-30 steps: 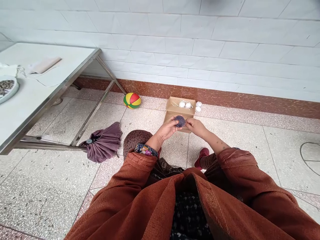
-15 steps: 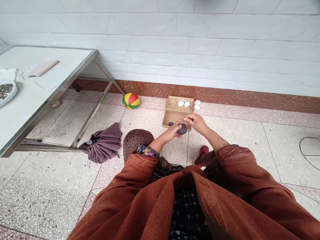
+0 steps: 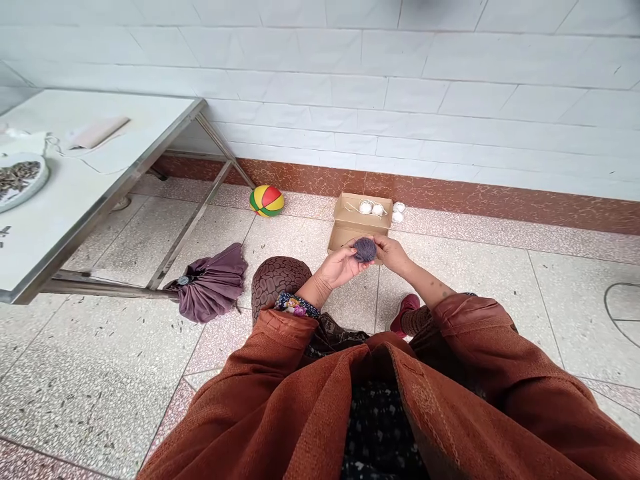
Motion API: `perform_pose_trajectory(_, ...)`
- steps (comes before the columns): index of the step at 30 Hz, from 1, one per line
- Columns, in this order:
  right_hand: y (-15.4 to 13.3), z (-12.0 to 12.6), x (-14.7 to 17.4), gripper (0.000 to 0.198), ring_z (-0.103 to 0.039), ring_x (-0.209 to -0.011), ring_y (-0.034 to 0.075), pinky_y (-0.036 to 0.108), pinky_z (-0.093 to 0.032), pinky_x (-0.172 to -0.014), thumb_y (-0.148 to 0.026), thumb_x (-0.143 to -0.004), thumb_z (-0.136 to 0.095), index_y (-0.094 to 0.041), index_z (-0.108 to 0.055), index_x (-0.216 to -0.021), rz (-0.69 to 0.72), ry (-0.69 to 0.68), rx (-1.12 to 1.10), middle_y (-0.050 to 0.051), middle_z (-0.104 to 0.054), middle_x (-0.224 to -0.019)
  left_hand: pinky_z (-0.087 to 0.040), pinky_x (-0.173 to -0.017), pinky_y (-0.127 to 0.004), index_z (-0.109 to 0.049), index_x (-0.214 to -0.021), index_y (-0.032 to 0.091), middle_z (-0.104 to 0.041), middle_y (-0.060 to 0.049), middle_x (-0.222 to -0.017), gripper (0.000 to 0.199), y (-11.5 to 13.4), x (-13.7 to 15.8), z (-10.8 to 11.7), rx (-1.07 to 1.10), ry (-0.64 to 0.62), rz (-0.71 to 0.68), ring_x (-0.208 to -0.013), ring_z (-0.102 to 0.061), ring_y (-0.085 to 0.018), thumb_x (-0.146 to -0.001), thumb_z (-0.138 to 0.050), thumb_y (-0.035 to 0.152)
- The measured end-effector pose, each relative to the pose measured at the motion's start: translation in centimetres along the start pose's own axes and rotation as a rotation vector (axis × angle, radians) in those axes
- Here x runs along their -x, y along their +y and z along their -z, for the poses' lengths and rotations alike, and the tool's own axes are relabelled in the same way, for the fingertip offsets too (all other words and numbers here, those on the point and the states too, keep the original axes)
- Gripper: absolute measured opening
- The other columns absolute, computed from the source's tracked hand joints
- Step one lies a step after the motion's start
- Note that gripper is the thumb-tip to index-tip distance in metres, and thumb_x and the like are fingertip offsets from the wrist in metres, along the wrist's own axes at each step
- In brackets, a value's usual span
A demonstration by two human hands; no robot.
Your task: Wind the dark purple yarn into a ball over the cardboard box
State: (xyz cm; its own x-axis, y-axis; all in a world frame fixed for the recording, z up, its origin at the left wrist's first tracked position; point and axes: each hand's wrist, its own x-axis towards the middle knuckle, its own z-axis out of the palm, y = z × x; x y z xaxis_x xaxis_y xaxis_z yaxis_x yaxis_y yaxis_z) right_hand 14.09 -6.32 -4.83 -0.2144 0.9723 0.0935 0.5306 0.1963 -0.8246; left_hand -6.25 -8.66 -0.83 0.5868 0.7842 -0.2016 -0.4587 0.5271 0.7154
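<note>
A dark purple-grey ball of yarn (image 3: 365, 250) sits between my two hands, above the cardboard box on the floor. My left hand (image 3: 343, 265) cups it from the left and below, its fingers closed around it. At the ball's right side, the fingers of my right hand (image 3: 393, 255) are bent and pressed against it; their tips are partly hidden. Behind the hands lies the open cardboard box (image 3: 342, 237), its near part covered by them. White yarn balls (image 3: 366, 207) with a loose strand rest in its raised lid.
More white balls (image 3: 398, 212) lie beside the box by the wall. A colourful ball (image 3: 267, 201) and a folded purple umbrella (image 3: 214, 283) are on the floor at left, near a metal-framed table (image 3: 165, 127) bearing a dish (image 3: 41, 179). A thin dark wire loop (image 3: 607, 300) shows at right.
My right hand has come down from above the yarn ball to its right side. The ball has turned up into fuller view, and my left hand has rolled more palm-up beneath it.
</note>
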Motion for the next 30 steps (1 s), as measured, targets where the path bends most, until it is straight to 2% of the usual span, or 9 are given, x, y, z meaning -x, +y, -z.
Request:
perform_pose_trajectory(4, 0.1, 0.2, 0.5, 0.017, -0.062, -0.072, 0.020, 0.029, -0.047, -0.069, -0.031, -0.099, -0.061, -0.022, -0.069, -0.087, 0.035, -0.066, 0.054, 0.002, -0.071, -0.077, -0.050, -0.085, -0.033, -0.069, -0.132, 0.023, -0.072, -0.009, -0.120, 0.060, 0.0, 0.5, 0.5, -0.075, 0.053, -0.056, -0.095, -0.070, -0.020, -0.077, -0.086, 0.038)
perform_pose_trajectory(8, -0.7, 0.9, 1.6, 0.022, -0.066, -0.076, 0.020, 0.030, -0.049, -0.073, -0.039, -0.103, -0.063, -0.023, -0.071, -0.090, 0.180, -0.187, 0.077, 0.003, -0.073, -0.083, -0.051, -0.090, -0.032, -0.068, -0.129, 0.024, -0.069, -0.007, -0.128, 0.059, -0.3, 0.4, 1.5, -0.161, 0.181, -0.162, -0.103, -0.067, -0.018, -0.076, -0.090, 0.037)
perform_pose_trajectory(10, -1.4, 1.5, 2.2, 0.027, -0.067, -0.081, 0.021, 0.032, -0.051, -0.078, -0.045, -0.105, -0.062, -0.023, -0.073, -0.092, 0.261, -0.239, 0.036, 0.005, -0.075, -0.089, -0.050, -0.088, -0.031, -0.066, -0.127, 0.024, -0.070, -0.006, -0.124, 0.060, -0.8, 0.0, 2.2, -0.241, 0.281, -0.192, -0.102, -0.066, -0.018, -0.073, -0.091, 0.034)
perform_pose_trajectory(13, -2.5, 2.2, 2.8, 0.033, -0.067, -0.082, 0.021, 0.034, -0.052, -0.080, -0.051, -0.107, -0.061, -0.024, -0.077, -0.096, 0.312, -0.242, -0.021, 0.005, -0.075, -0.090, -0.048, -0.086, -0.030, -0.065, -0.118, 0.021, -0.072, -0.003, -0.106, 0.058, -1.7, -0.7, 3.0, -0.395, 0.398, -0.213, -0.093, -0.064, -0.016, -0.068, -0.092, 0.027)
perform_pose_trajectory(15, -2.9, 2.6, 2.8, 0.034, -0.066, -0.082, 0.021, 0.035, -0.053, -0.080, -0.052, -0.106, -0.061, -0.025, -0.078, -0.097, 0.317, -0.201, -0.037, 0.005, -0.074, -0.089, -0.047, -0.084, -0.030, -0.064, -0.111, 0.019, -0.071, -0.001, -0.099, 0.056, -2.4, -1.0, 3.2, -0.489, 0.382, -0.188, -0.085, -0.063, -0.014, -0.064, -0.093, 0.025)
perform_pose_trajectory(18, -2.8, 2.9, 2.5, 0.031, -0.065, -0.083, 0.022, 0.037, -0.053, -0.082, -0.050, -0.105, -0.064, -0.025, -0.078, -0.094, 0.293, -0.080, -0.025, 0.006, -0.072, -0.089, -0.045, -0.081, -0.030, -0.063, -0.107, 0.019, -0.071, 0.000, -0.093, 0.056, -3.0, -0.7, 2.7, -0.561, 0.258, -0.133, -0.078, -0.060, -0.013, -0.062, -0.097, 0.028)
perform_pose_trajectory(23, -1.7, 2.5, 1.7, 0.027, -0.064, -0.085, 0.023, 0.038, -0.053, -0.084, -0.043, -0.103, -0.065, -0.024, -0.073, -0.085, 0.203, 0.074, -0.024, 0.006, -0.072, -0.087, -0.047, -0.087, -0.031, -0.066, -0.109, 0.020, -0.073, -0.002, -0.100, 0.060, -2.6, 0.6, 1.4, -0.401, 0.019, -0.092, -0.091, -0.065, -0.016, -0.063, -0.101, 0.036)
perform_pose_trajectory(27, -0.8, 1.5, 1.6, 0.025, -0.063, -0.079, 0.021, 0.034, -0.051, -0.077, -0.038, -0.102, -0.062, -0.024, -0.069, -0.083, 0.112, 0.061, -0.025, 0.004, -0.070, -0.081, -0.046, -0.080, -0.028, -0.064, -0.111, 0.021, -0.071, -0.002, -0.104, 0.063, -2.0, 1.0, 0.8, -0.203, 0.089, -0.121, -0.090, -0.064, -0.015, -0.063, -0.101, 0.040)
perform_pose_trajectory(30, -0.6, 0.7, 2.0, 0.025, -0.062, -0.076, 0.021, 0.032, -0.049, -0.073, -0.036, -0.101, -0.063, -0.023, -0.067, -0.079, 0.088, -0.028, 0.021, 0.003, -0.068, -0.077, -0.045, -0.079, -0.028, -0.061, -0.110, 0.023, -0.069, -0.001, -0.108, 0.063, -1.9, 0.9, 0.9, -0.129, 0.192, -0.166, -0.092, -0.063, -0.015, -0.062, -0.100, 0.036)
